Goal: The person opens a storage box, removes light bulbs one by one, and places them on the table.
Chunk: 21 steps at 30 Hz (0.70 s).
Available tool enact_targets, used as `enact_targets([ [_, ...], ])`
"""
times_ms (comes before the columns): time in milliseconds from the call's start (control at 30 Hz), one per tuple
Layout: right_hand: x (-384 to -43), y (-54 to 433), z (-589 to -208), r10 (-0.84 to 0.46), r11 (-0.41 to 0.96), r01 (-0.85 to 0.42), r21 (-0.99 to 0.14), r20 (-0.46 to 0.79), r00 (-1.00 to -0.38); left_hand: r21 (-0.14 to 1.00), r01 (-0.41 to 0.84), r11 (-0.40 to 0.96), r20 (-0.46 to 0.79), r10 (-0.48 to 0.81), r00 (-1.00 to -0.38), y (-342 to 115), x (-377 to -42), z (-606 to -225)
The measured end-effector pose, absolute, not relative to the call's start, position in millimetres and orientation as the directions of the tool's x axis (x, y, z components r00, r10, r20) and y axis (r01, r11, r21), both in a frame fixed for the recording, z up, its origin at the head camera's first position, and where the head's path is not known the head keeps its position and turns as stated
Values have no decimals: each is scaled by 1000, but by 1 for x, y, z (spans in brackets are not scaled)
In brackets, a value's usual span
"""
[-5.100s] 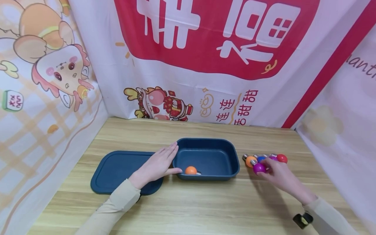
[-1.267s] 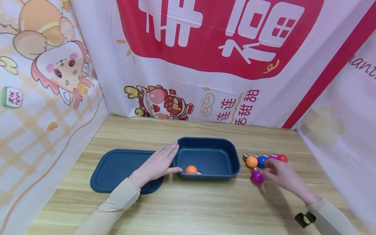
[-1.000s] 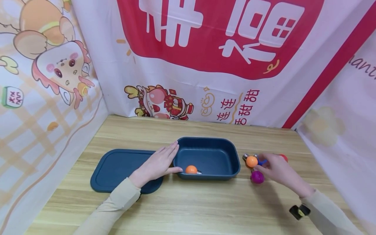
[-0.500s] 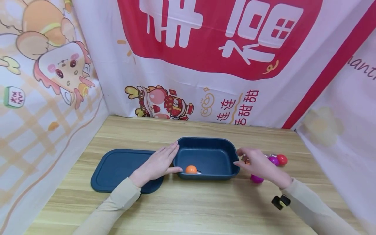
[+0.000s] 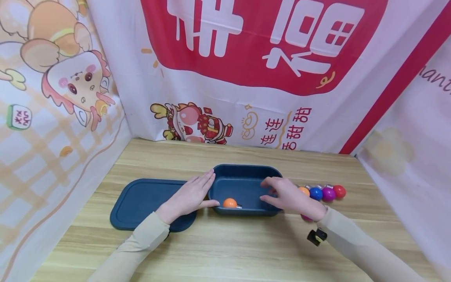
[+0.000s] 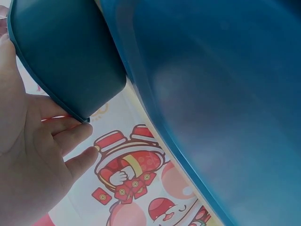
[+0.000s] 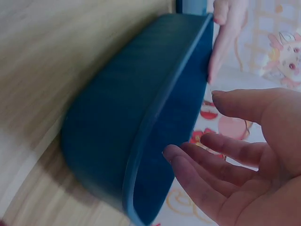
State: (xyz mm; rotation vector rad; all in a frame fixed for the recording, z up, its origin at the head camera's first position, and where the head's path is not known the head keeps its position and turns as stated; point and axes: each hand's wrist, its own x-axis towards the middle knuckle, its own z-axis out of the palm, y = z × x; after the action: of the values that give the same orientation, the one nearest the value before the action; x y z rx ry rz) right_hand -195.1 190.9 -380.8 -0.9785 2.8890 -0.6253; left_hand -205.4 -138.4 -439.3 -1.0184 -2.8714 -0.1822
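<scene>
My left hand [image 5: 190, 197] lies along the left rim of a dark blue rectangular box [image 5: 246, 212], fingers straight. In the left wrist view its fingertips touch the box's edge. An orange light bulb [image 5: 230, 203] with a metal base lies inside the box, by the near wall. My right hand [image 5: 283, 194] hovers over the right part of the box. The right wrist view shows its fingers [image 7: 200, 181] loosely bent and apart from the thumb, with nothing between them.
Right of the box stand orange [image 5: 304, 191], blue [image 5: 316, 193], purple [image 5: 329, 194] and red [image 5: 339, 191] bulbs in a row. Another purple bulb [image 5: 306, 217] is mostly hidden by the right forearm. A matching flat lid [image 5: 148, 203] lies to the left, partly under the left arm.
My right hand earlier pinched a purple bulb, which then lay in front of the orange one. The hand has since moved left, empty, from the bulbs to over the box. The left hand stays put.
</scene>
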Motion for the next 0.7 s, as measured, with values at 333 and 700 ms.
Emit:
enact_targets([
  [333, -200, 162, -391, -684, 639, -654, -404, 89, -724, 79, 627, 775, 110, 619, -778, -135, -207, -439],
  [700, -211, 135, -403, -718, 621, -625, -473, -24, -696, 106, 619, 778, 104, 611, -785, -138, -205, -437],
])
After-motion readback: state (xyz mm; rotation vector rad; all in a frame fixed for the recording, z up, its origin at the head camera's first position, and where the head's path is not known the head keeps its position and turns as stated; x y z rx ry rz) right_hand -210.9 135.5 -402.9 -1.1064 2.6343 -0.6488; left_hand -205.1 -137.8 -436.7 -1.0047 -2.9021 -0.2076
